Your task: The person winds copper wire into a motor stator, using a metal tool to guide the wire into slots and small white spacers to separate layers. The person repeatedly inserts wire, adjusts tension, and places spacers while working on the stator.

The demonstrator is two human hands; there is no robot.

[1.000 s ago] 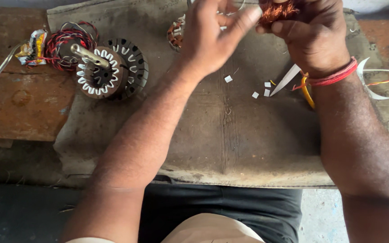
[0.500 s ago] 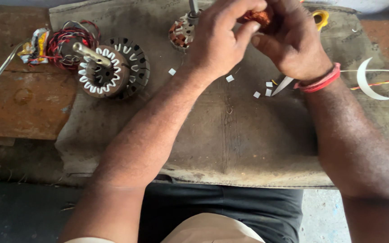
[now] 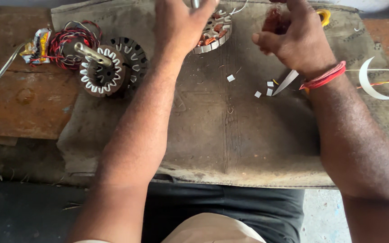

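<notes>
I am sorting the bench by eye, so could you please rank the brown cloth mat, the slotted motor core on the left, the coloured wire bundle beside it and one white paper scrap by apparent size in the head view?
1. Brown cloth mat, by far the largest.
2. Slotted motor core.
3. Coloured wire bundle, close to the core in size and partly hidden behind it, so this order is unsure.
4. White paper scrap, the smallest.

Both arms are bare, with no sleeves from the elbows down. The forearms have short dark hairs on them. The left hand point(image 3: 178, 24) wears nothing: no ring, no band, no glove. The right hand point(image 3: 298, 40) has no glove either. Around the right wrist sits a band point(image 3: 325, 76) made of thin red and orange threads, looped round a few times. Low in the picture, the person wears dark clothing point(image 3: 221, 207) over the lap. Below that shows a patch of light tan cloth point(image 3: 208, 229), smooth and plain.
</notes>
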